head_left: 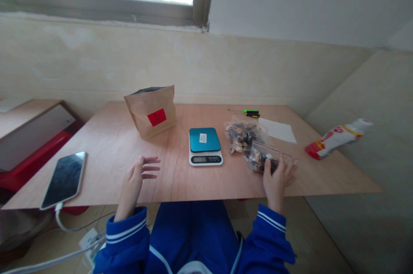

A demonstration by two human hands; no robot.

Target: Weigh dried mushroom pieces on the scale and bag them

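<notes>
My right hand (277, 177) rests on a clear zip bag of mixed nuts (263, 158) near the table's front edge, its fingers spread over the bag. A second clear bag of nuts (241, 135) lies just behind it. My left hand (137, 177) hovers open over the wood table (129, 179), fingers stretched toward the right and holding nothing. Between my hands stands a small kitchen scale (205, 146) with a teal top. A brown paper pouch with a red label (152, 111) stands upright behind my left hand.
A phone (64, 179) on a white cable lies at the table's left front corner. A white paper sheet (279, 130) and a green-and-black pen (251, 113) lie at the back right. A white-and-red bottle (337, 137) lies beyond the right edge. A red box (26, 166) sits left.
</notes>
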